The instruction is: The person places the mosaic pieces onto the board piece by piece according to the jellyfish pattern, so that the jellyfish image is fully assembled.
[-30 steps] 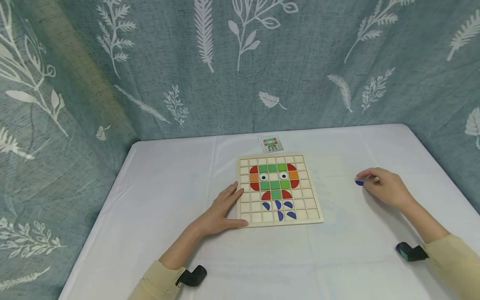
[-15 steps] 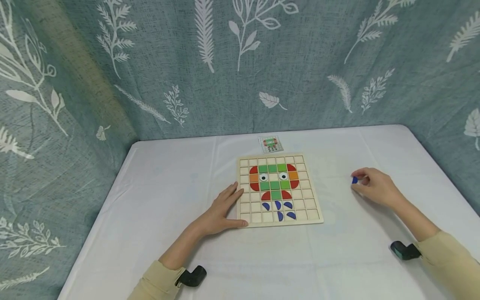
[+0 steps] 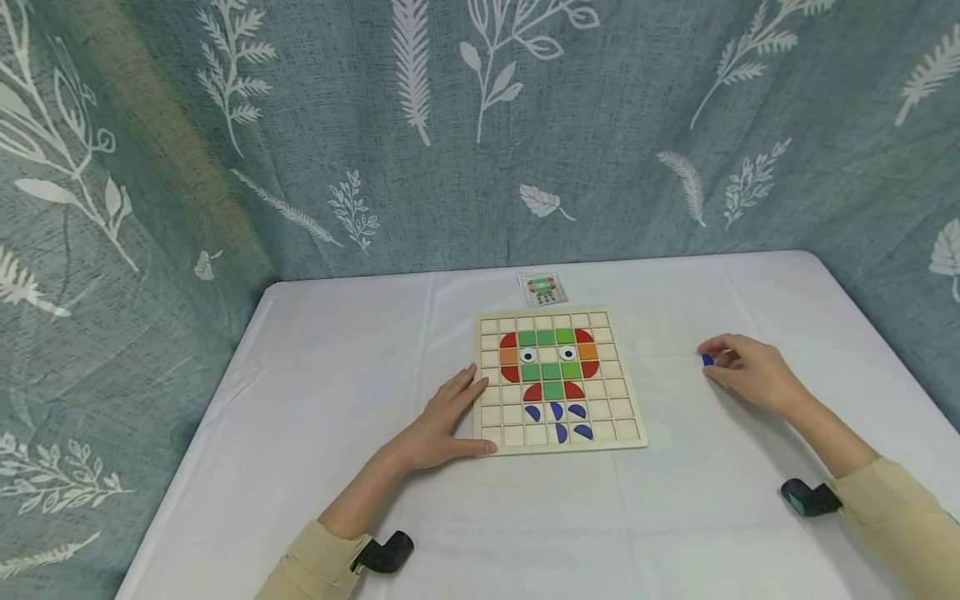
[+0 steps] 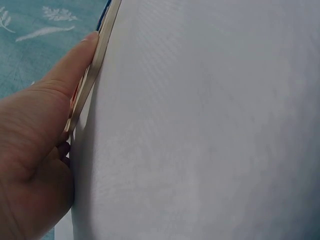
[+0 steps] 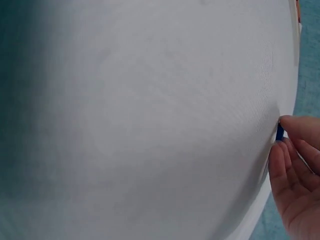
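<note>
A square wooden grid board (image 3: 622,387) lies on the table, with red, green and orange pieces and two eye pieces set in its upper cells. Several blue half-round pieces (image 3: 577,411) lie loosely across its lower cells. My left hand (image 3: 438,421) rests against the board's left side, fingers spread and thumb at the near-left corner. In the left wrist view, the thumb lies along the board's edge (image 4: 95,67). To the right of the board, my right hand (image 3: 757,372) pinches a blue half-round piece (image 5: 280,131) between thumb and fingers, just over the cloth.
Behind the board lies a small pattern card (image 3: 543,289) with a similar coloured figure. White cloth (image 3: 337,358) covers the table. A blue-green leaf-print curtain (image 3: 450,208) hangs along the back and sides.
My right hand has moved slightly left with the blue half-round piece, which has turned in its fingers. The left hand and board have stayed in place.
</note>
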The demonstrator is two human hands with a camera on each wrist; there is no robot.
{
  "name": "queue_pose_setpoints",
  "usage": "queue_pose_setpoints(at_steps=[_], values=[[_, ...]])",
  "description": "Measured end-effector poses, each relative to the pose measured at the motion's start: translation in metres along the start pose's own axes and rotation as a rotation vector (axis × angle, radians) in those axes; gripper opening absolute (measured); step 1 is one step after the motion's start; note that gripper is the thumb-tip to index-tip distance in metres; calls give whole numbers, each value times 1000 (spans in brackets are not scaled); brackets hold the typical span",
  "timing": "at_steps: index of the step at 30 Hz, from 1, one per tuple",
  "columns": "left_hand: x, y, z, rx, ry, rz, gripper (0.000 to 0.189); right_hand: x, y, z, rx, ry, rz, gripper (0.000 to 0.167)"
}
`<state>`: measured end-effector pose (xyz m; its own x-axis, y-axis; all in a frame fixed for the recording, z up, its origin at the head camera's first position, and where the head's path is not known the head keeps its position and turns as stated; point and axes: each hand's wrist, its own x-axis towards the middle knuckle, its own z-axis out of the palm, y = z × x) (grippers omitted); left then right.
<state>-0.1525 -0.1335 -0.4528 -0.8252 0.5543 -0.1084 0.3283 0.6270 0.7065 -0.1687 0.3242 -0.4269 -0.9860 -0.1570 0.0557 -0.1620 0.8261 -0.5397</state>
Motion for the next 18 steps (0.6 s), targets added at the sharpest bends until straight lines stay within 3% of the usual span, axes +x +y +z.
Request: queue_pose_setpoints(at_steps=[4,8,13,18], values=[[0,1,0,-5,-1,-5,96,0,-10,4,45,2,0,31],[-1,3,0,-11,-4,-14,96,0,-33,15,131,-27,-23,31],[0,2,0,-5,-7,-13,96,2,-71,39,222,-91,-110,25],[1,1,0,0,0,5,96,1,-107,65,306,-214,-229,22]])
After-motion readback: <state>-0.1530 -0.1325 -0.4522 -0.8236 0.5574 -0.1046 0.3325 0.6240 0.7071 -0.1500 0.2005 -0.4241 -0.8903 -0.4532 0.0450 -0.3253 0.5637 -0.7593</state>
